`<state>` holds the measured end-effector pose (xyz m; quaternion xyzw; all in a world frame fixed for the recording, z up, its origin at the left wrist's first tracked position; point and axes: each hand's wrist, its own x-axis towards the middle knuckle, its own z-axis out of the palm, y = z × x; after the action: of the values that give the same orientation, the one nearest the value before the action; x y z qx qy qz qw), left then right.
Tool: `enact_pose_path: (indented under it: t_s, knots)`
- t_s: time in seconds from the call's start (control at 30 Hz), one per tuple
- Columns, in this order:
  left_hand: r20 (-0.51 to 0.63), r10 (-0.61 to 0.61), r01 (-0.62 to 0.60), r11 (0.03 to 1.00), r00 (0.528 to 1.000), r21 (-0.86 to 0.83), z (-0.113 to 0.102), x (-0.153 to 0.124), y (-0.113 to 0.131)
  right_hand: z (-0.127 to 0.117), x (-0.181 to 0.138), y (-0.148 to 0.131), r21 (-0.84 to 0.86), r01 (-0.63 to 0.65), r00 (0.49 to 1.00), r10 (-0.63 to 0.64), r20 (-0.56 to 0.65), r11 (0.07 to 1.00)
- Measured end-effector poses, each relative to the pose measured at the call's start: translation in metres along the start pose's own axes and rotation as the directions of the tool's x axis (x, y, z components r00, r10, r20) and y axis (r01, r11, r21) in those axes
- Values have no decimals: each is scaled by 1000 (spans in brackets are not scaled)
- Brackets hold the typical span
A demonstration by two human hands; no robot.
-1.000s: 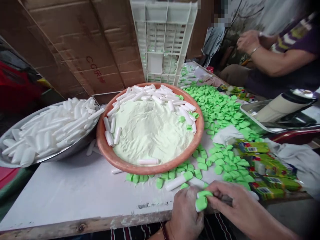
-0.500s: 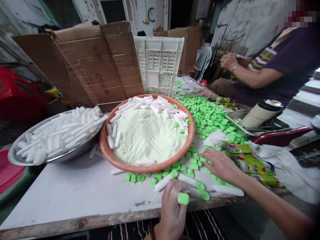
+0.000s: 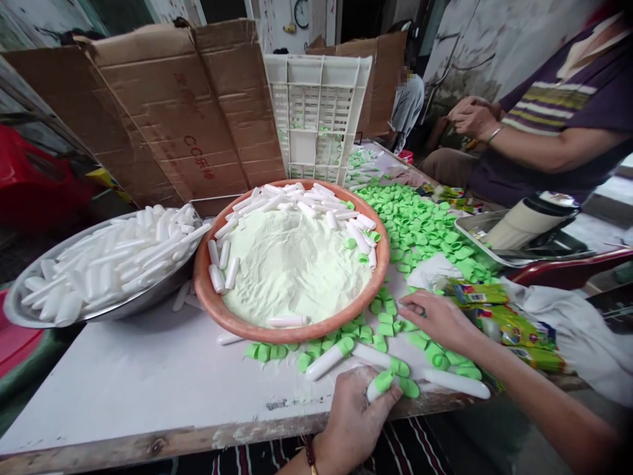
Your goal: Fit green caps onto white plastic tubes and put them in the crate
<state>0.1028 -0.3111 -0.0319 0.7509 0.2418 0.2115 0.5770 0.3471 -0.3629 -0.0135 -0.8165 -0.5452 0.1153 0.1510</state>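
Drew the right hand off to loose green caps, grip impossible to tell, leaving only the left hand closed around a green-tipped white tube.

Lower centre of frame: dark-red beaded bracelet with gold-toned piece on left wrist; black fabric, white-and-maroon striped, at lap.

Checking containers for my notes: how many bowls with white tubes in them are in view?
2: a metal bowl at the left and an orange bowl just right of it, mid-picture. Others may be hidden behind the cardboard or the white crate.
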Motion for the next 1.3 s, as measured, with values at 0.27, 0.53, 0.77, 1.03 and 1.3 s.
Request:
enact_pose_path:
  t_s: [0.27, 0.53, 0.77, 1.03, 1.3]
  knots:
    - [12, -34, 35, 995, 999, -96, -5, -3, 2, 5, 9, -26, 16, -104, 990, 105, -98, 994]
    - [99, 68, -35, 951, 993, -306, -7, 6, 8, -44, -69, -73, 157, 408, 900, -425, 93, 899]
    - [144, 163, -115, 949, 976, -292, -3, 8, 0, -24, -74, -85, 83, 590, 807, -590, -25, 803]
    - [97, 186, -166, 969, 978, -184, -17, 2, 5, -11, -68, -67, 197, 364, 928, -373, 7, 910]
    - [16, 107, -83, 660, 994, 746, -74, -7, -6, 38, -93, -54, -3, 150, 982, -149, -120, 989]
